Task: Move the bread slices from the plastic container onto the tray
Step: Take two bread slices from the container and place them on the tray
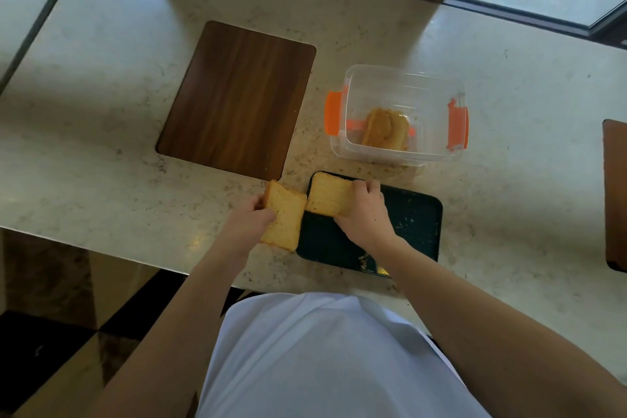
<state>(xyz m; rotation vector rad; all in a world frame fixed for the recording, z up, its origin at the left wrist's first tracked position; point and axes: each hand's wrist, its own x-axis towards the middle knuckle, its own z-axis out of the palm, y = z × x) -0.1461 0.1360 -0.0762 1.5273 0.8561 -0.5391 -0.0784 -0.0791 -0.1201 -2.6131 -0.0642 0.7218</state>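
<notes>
A dark green tray (pixel 412 224) lies near the counter's front edge. My right hand (pixel 364 210) grips a bread slice (pixel 327 195) over the tray's far left corner. Just left of the tray, my left hand (pixel 251 219) holds a second bread slice (pixel 286 219), which hangs over the counter and touches the tray's left rim. Behind the tray stands a clear plastic container (pixel 397 85) with orange clips. One bread crust piece (pixel 385 127) leans inside it.
A dark wooden board (pixel 237 98) lies flat to the left of the container. Another brown board's edge (pixel 615 193) shows at the far right. Crumbs dot the tray. The counter's front edge runs just below my hands, and window frames stand at the back.
</notes>
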